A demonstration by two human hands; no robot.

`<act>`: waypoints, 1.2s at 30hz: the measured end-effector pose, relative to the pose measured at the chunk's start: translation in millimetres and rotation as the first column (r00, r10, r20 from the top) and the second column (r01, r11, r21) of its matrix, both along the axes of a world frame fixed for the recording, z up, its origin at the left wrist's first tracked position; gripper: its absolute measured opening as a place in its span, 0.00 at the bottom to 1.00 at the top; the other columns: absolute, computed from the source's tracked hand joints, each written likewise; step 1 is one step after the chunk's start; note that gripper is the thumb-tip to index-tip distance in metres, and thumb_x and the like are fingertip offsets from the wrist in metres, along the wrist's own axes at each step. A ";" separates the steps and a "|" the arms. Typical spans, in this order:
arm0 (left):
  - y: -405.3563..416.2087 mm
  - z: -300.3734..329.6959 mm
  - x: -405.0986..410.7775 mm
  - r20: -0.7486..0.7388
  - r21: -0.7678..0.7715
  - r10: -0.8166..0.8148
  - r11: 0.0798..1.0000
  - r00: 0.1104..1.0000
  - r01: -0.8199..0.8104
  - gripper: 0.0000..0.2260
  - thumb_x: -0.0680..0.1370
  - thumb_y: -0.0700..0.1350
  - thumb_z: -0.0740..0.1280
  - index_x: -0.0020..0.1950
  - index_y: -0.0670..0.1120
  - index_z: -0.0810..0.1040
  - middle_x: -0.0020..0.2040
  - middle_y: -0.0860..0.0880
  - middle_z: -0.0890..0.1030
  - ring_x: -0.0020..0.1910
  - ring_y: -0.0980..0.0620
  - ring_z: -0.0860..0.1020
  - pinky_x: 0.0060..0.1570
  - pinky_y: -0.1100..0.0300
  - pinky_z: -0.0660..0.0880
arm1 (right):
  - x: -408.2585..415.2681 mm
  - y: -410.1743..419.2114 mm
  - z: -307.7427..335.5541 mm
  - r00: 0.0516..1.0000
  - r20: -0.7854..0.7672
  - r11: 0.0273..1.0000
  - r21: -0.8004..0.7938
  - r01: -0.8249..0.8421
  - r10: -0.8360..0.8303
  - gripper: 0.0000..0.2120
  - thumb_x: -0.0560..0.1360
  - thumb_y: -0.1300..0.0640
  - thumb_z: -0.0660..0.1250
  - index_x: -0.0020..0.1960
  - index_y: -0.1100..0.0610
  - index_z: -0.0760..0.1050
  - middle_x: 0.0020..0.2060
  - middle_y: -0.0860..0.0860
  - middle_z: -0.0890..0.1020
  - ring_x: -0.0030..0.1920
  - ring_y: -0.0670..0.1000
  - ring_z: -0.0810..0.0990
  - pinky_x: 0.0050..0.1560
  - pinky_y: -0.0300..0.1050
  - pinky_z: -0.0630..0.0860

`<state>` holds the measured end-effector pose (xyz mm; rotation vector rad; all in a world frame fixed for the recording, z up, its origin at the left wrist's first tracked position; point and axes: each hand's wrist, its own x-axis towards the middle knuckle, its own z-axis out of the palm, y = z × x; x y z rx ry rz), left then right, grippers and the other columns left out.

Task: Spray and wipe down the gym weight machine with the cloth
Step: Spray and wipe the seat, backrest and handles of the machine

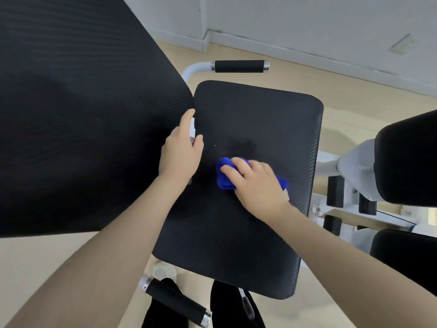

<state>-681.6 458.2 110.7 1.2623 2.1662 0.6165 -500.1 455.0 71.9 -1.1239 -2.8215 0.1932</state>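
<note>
Right hand (pixel 256 183): fingers pressing blue cloth (pixel 225 178) on seat pad (pixel 260 114); damp patch just beyond fingertips.
Left hand (pixel 181 155): gripping spray bottle (pixel 193 129).

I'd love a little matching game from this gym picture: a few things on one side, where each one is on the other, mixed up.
Things:
1. blue cloth
2. spray bottle
3. far handle grip
4. near handle grip

Places:
A. beyond the seat pad's far edge, towards the wall
B. under the right hand, on the seat pad
C. below the seat pad's near edge, at the bottom of the picture
D. in the left hand, at the seat pad's left edge

Pairs: 1-B, 2-D, 3-A, 4-C
</note>
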 end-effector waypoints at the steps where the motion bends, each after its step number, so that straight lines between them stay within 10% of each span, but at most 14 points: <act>1: -3.4 0.2 -4.2 0.005 0.007 0.022 1.000 1.000 -0.023 0.25 0.79 0.44 0.61 0.74 0.53 0.57 0.55 0.43 0.76 0.50 0.43 0.75 0.47 0.53 0.70 | -13.1 -8.3 -10.3 0.990 0.008 0.990 -0.003 -0.140 0.140 0.28 0.60 0.63 0.73 0.58 0.54 0.72 0.53 0.57 0.81 0.39 0.61 0.79 0.39 0.50 0.78; 8: -0.1 -9.8 -5.2 -0.029 -0.043 0.069 0.997 0.997 -0.071 0.26 0.79 0.46 0.61 0.74 0.47 0.54 0.53 0.40 0.79 0.48 0.40 0.78 0.42 0.53 0.71 | -74.0 31.8 -40.0 0.859 0.131 0.865 0.012 -0.501 0.496 0.13 0.60 0.60 0.72 0.43 0.50 0.82 0.40 0.51 0.82 0.35 0.55 0.77 0.31 0.43 0.71; 13: 4.7 -17.8 -3.5 -0.074 -0.013 0.064 0.998 0.995 -0.065 0.18 0.79 0.45 0.61 0.66 0.43 0.61 0.51 0.41 0.79 0.44 0.39 0.78 0.37 0.55 0.67 | -88.0 134.9 -40.5 0.969 0.244 0.971 0.235 -0.036 -0.024 0.13 0.66 0.56 0.56 0.39 0.52 0.79 0.44 0.55 0.81 0.37 0.59 0.78 0.32 0.46 0.72; 18: 6.9 -20.2 -0.4 -0.100 -0.062 0.044 0.997 0.994 -0.050 0.18 0.79 0.46 0.61 0.66 0.42 0.62 0.52 0.41 0.78 0.46 0.40 0.78 0.38 0.56 0.68 | -58.0 185.2 -27.0 0.891 0.253 0.926 0.084 0.367 -0.376 0.14 0.76 0.63 0.56 0.61 0.57 0.70 0.62 0.63 0.69 0.54 0.65 0.71 0.49 0.57 0.69; 23: 10.0 -12.5 4.1 -0.090 -0.091 0.074 0.992 0.993 -0.082 0.19 0.79 0.45 0.60 0.68 0.41 0.63 0.59 0.39 0.76 0.52 0.36 0.76 0.44 0.51 0.70 | -55.5 66.8 -33.0 0.971 0.186 0.989 -0.010 -0.150 0.149 0.13 0.64 0.57 0.72 0.48 0.52 0.79 0.45 0.57 0.80 0.34 0.58 0.75 0.30 0.46 0.70; 27: 13.5 -12.8 4.5 -0.108 -0.113 0.056 0.991 0.993 -0.068 0.18 0.79 0.46 0.60 0.67 0.41 0.63 0.59 0.40 0.76 0.52 0.36 0.76 0.45 0.48 0.71 | -64.2 84.3 -38.6 0.937 0.220 0.960 -0.002 -0.278 0.272 0.09 0.66 0.55 0.65 0.44 0.49 0.80 0.43 0.53 0.81 0.34 0.56 0.75 0.31 0.43 0.69; 36: 24.8 -40.7 12.1 -0.095 -0.139 0.037 0.989 0.995 -0.050 0.19 0.79 0.49 0.60 0.68 0.43 0.62 0.58 0.44 0.74 0.50 0.44 0.77 0.40 0.58 0.68 | -123.4 210.4 -38.0 0.946 0.144 0.957 0.024 0.290 -0.291 0.17 0.76 0.63 0.55 0.64 0.57 0.68 0.65 0.59 0.68 0.55 0.61 0.71 0.47 0.52 0.66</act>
